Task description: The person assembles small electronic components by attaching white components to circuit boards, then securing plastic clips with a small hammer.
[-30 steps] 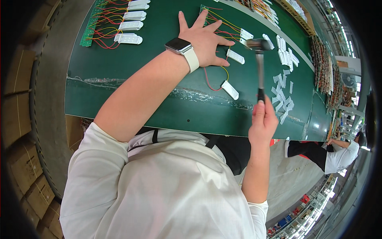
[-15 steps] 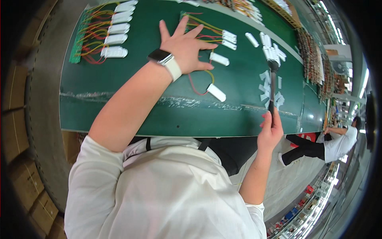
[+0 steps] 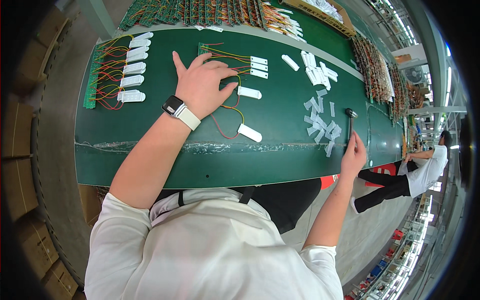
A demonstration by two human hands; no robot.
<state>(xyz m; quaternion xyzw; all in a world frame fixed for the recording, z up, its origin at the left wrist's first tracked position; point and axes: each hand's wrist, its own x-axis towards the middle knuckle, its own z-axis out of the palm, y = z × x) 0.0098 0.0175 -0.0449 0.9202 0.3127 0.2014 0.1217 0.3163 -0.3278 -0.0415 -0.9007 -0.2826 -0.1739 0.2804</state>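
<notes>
Hammer (image 3: 351, 123) moved right since b4, now nr the pale strips (image 3: 332, 109), handle held in R hand (image 3: 354, 157). L hand (image 3: 202, 85) is spread wide w/ fingers by red + yellow wires (image 3: 225, 53), just left of white pieces (image 3: 249, 92) on green table (image 3: 280, 165).

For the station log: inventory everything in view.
Flat workbench: one, green, centre
Metal hammer: one, silver and dark, bench right
Long circuit boards: count unclear, green, left
Wired oblong pieces: several, white, left
Thin wires: many, red and yellow, left and centre
Wired circuit board: one, green, back centre
Wired flat pieces: five, white, centre
Loose oblong pieces: many, white, back right
Thin strips: many, whitish, bench right
Massed circuit boards: many, green, back
Cardboard boxes: several, brown, left and back
Co-worker: one, white top, far right
Wristwatch: one, pale strap, left wrist
Left hand: one, centre
Right hand: one, on hammer
</notes>
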